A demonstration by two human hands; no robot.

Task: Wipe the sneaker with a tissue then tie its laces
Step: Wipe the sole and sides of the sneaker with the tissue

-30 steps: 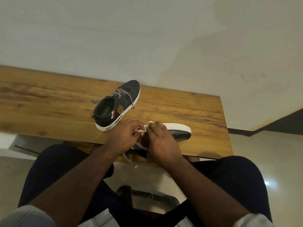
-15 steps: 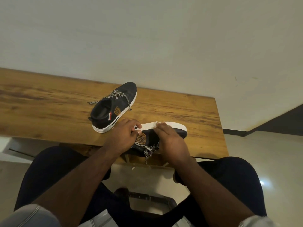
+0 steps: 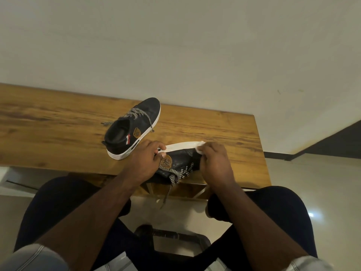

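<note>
Likely a home room – wooden table (image 3: 58, 133), plain wall (image 3: 175, 45), tiled floor (image 3: 322, 192)

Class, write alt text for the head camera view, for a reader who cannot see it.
A seated person tips a dark sneaker on its side at a wooden table's near edge, left hand gripping its heel while the right hand rubs a white tissue near its white sole. A second sneaker stands behind, laces loose.

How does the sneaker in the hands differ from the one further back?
The near sneaker lies tipped on its side, white sole facing away; the far sneaker stands upright. The left hand grips the near one while the right hand presses a tissue to it; the far one is untouched. Both are dark with untied checkered laces.
</note>
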